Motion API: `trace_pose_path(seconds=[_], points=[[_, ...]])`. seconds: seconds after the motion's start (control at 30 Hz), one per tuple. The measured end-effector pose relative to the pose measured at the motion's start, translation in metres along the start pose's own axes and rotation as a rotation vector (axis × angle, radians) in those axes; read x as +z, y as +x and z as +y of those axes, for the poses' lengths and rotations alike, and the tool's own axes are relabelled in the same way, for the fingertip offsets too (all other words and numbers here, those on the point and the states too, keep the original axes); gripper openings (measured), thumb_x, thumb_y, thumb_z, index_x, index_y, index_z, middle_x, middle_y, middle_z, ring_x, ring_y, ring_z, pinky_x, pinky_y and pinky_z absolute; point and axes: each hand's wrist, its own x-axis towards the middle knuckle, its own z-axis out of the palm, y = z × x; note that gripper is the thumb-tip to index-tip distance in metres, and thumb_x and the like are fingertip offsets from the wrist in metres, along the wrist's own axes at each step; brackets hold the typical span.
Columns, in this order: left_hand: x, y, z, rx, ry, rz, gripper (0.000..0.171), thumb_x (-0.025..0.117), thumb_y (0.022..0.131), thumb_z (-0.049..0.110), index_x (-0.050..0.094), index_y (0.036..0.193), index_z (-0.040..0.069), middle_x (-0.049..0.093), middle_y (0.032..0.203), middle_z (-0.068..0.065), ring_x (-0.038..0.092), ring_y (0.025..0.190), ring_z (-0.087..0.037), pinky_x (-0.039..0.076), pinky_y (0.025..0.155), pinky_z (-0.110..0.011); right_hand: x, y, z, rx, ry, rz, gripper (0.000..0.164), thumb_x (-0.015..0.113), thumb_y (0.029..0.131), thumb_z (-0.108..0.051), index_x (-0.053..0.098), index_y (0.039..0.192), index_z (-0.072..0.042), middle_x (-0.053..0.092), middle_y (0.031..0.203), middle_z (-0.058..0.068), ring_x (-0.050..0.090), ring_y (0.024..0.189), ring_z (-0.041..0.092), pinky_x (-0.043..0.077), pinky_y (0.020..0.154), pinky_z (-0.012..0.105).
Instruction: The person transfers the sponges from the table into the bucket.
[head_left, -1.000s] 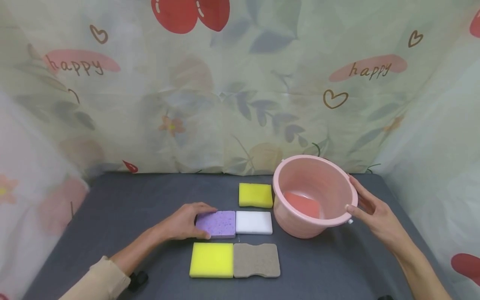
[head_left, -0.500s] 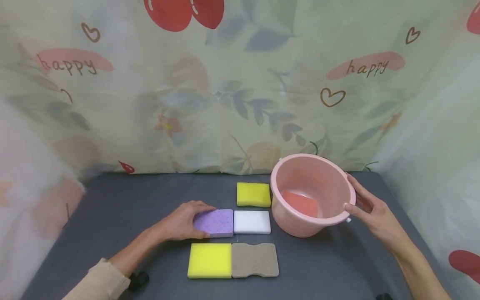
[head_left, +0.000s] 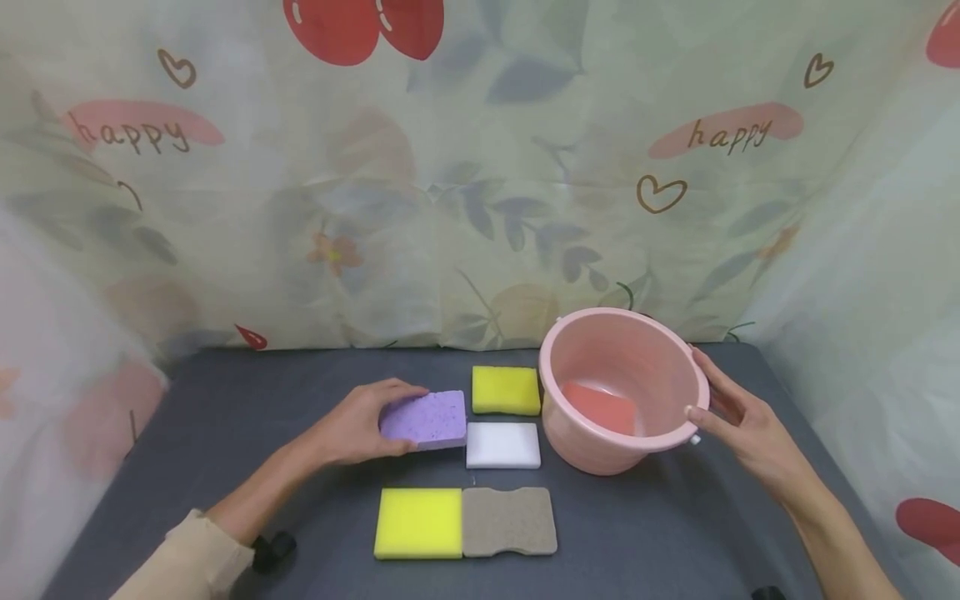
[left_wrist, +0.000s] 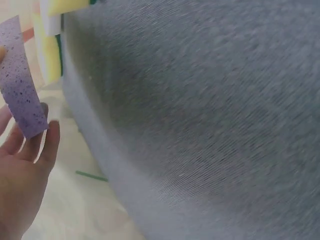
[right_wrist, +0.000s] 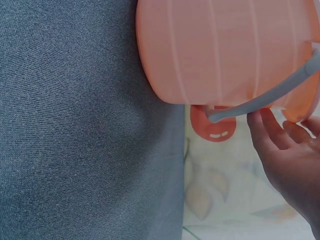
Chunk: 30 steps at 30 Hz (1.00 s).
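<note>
Floral sheeting (head_left: 442, 167) behind dark cloth (head_left: 637, 533); yellow block (head_left: 506, 390) and white block (head_left: 503, 445) past the fingertips of the left hand (head_left: 367, 425), between them and a pink bucket (head_left: 592, 454).
Yellow pad (head_left: 420, 523) and notch-sided grey pad (head_left: 510, 522) on those fingers' near side. Pinching a pitted purple sponge (head_left: 427, 419) between left thumb and fingers; holding the bucket's smooth rim with thumb and fingers of the right hand (head_left: 750, 425).

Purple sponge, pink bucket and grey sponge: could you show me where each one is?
Purple sponge (head_left: 430, 417), head view: middle of its broad face.
Pink bucket (head_left: 639, 363), head view: inner wall, below the rim.
Grey sponge (head_left: 510, 522), head view: middle of its upper face.
</note>
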Motion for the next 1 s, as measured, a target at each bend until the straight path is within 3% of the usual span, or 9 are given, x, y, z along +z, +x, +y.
trace_pose_path(seconds=[0.33,0.57,1.0], points=[[-0.019,0.007,0.01,0.041,0.038,0.043,0.069,0.084,0.077,0.04,0.06,0.138,0.017,0.061,0.134,-0.001,0.058,0.115,-0.019,0.048,0.088,-0.038,0.0,0.002,0.001,0.005,0.014,-0.004,0.075,0.063,0.099,-0.018,0.019,0.158,-0.035,0.021,0.164,-0.003,0.034,0.142,0.008,0.04,0.089,0.008],[-0.034,0.015,0.023,0.118,0.051,0.086,0.07,0.085,0.077,0.041,0.061,0.138,0.017,0.062,0.133,-0.001,0.059,0.115,-0.018,0.049,0.086,-0.038,-0.001,0.003,0.0,0.022,-0.004,-0.002,0.076,0.064,0.099,-0.02,0.018,0.158,-0.037,0.02,0.164,-0.005,0.032,0.144,0.014,0.04,0.088,0.008],[-0.048,0.036,0.055,0.22,0.087,0.07,0.068,0.082,0.079,0.042,0.059,0.14,0.02,0.06,0.132,0.001,0.058,0.111,-0.015,0.05,0.083,-0.034,-0.001,0.003,-0.001,0.018,-0.002,0.005,0.077,0.064,0.098,-0.019,0.019,0.158,-0.036,0.021,0.164,-0.006,0.032,0.145,0.017,0.04,0.089,0.008]])
